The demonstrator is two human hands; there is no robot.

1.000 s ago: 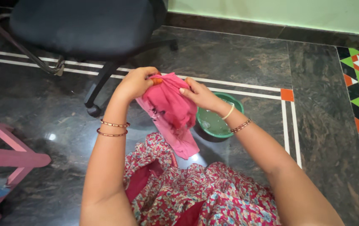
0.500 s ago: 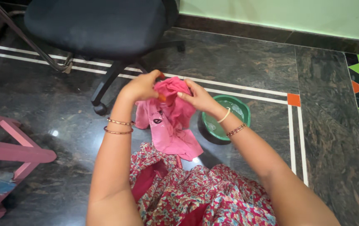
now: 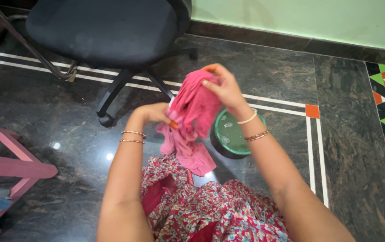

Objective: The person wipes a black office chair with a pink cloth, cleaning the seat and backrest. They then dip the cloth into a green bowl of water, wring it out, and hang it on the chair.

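The right hand [image 3: 223, 87] gripped the top of the pink cloth [image 3: 191, 118], raised above the floor [image 3: 273, 71]. The left hand [image 3: 153, 113] pinched its lower left edge, apparently to stretch it. The cloth's long axis ran near vertical, loose end pointing down, just beside the green bowl [image 3: 234, 134].

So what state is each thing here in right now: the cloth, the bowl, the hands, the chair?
Pink cloth: bunched and hanging, gripped at two spots.
Right hand: raised, closed on the cloth's top.
Left hand: lower, closed on the cloth's middle.
Green bowl: upright on the floor, holding liquid, partly behind the cloth.
Office chair: standing, seat unoccupied.
Pink stool: standing at the left edge.
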